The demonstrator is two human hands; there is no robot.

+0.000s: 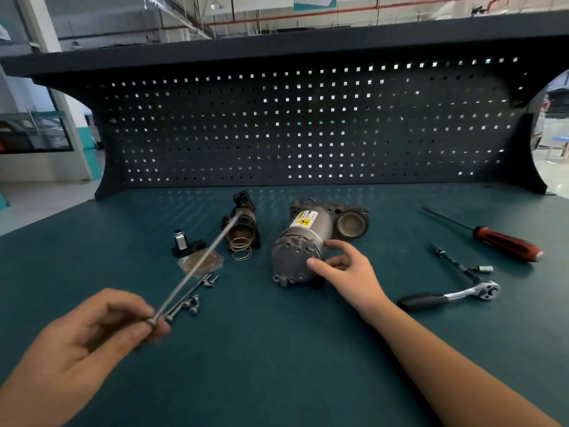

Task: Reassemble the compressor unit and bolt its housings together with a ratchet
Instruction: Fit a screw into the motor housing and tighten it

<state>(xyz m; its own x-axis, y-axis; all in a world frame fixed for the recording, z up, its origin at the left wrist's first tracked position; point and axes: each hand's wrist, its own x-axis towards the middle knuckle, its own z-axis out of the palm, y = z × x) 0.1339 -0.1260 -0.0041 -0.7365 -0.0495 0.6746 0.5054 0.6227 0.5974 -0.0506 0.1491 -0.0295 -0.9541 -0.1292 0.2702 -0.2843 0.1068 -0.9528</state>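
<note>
The left hand pinches the head of a long silver bolt, shaft slanting away; rightward of it, relaxed fingers of the nearer right hand touch the grey cylindrical compressor housing.

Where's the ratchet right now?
Head view, right side of the bench: the ratchet lies untouched, right of the right hand, in front of the red screwdriver.

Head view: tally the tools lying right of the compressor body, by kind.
screwdriver: 1
ratchet: 1
extension bar: 1
socket: 1
total: 4
</note>
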